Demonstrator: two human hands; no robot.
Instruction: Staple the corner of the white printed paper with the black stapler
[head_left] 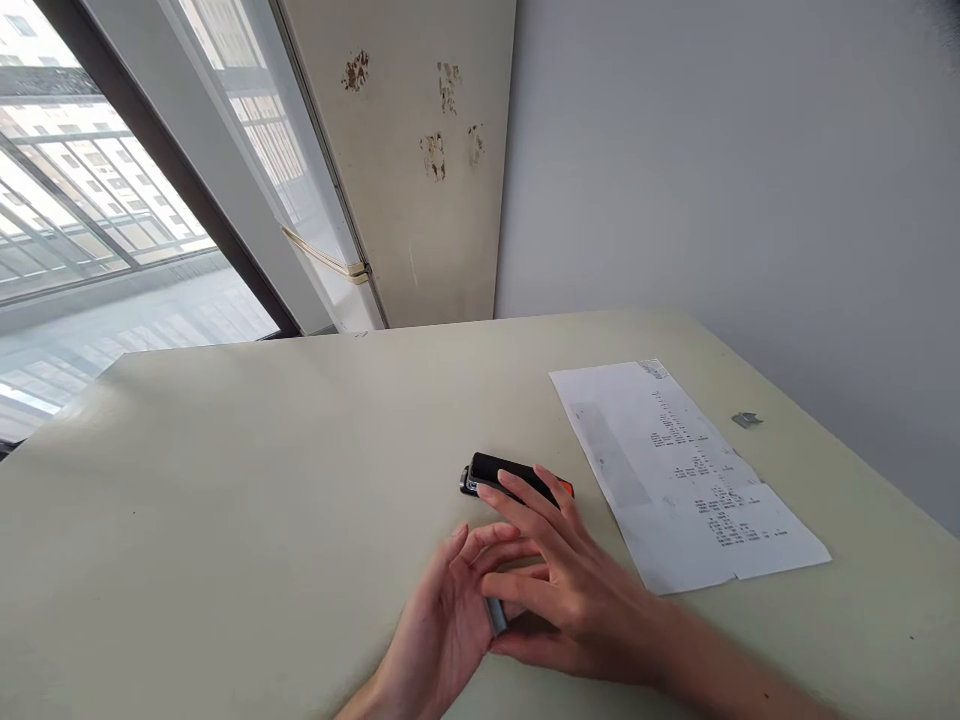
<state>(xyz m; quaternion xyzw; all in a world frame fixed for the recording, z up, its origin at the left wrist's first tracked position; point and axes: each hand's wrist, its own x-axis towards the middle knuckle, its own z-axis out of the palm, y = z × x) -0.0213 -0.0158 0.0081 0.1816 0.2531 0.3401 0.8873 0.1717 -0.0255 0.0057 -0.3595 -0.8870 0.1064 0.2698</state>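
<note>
A short grey metallic strip [496, 616], probably staples, shows between my two hands. My right hand [577, 590] reaches over it from the right, with its thumb below the strip and a bent finger above, seeming to pinch it. Its other fingers stretch forward over a black stapler [495, 468] with a red patch at its right end. Palm up beneath the strip, my left hand [457, 620] has its thumb apart and its fingers loosely curved, partly hidden behind the right hand. The strip meets or nearly meets the left palm.
Right of my hands, a printed white sheet [622, 440] lies on the pale table [262, 520]. A small crumpled grey scrap [746, 420] sits near the table's right edge. A grey wall [712, 160] borders that side; a glass window [90, 200] stands at the left.
</note>
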